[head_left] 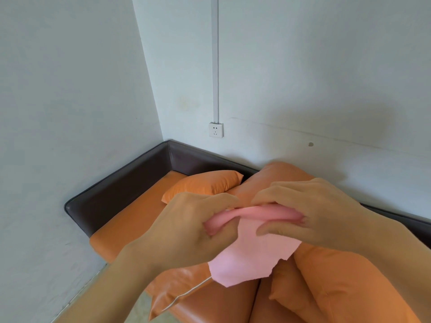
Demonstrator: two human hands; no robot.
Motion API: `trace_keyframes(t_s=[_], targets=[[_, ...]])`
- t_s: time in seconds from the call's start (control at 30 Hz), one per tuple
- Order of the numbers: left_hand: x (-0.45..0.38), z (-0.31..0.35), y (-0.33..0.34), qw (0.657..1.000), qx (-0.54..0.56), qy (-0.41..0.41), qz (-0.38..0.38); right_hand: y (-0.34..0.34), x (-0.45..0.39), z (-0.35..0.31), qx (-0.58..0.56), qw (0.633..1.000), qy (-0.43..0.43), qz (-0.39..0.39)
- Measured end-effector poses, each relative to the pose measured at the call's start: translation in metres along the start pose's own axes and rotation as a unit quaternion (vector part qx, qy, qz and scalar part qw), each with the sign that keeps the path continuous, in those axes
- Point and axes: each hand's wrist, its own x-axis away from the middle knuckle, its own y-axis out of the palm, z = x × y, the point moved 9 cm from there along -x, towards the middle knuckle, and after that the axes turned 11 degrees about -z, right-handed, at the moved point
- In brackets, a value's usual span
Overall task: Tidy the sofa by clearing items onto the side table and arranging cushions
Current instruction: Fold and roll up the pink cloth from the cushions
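Both hands point(186, 227) (bare), pink cloth point(251, 255), sofa point(130, 220)

Both hands are hiding the top fold of the pink cloth point(251, 257). The cloth is covering part of the orange sofa point(130, 220) below it, whose right end and front are running off-frame.

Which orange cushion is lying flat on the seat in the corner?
The small orange cushion by the dark corner backrest; the bigger cushions sit further right.
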Motion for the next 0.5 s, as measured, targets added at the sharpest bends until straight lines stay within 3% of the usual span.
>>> trace_keyframes(t_s=[0.27,0.4,0.5], targets=[[-0.006,0.003,-0.004,0.995,-0.104,0.002,0.007,-0.028,0.005,-0.02,-0.055,0.987,-0.095,0.115],[-0.008,0.004,-0.004,0.995,-0.095,0.016,0.012,-0.012,0.001,0.001,-0.088,0.996,-0.023,0.018],[-0.008,-0.003,-0.005,0.999,-0.043,-0.004,0.008,-0.003,0.002,0.016,-0.044,0.998,0.024,-0.022]])
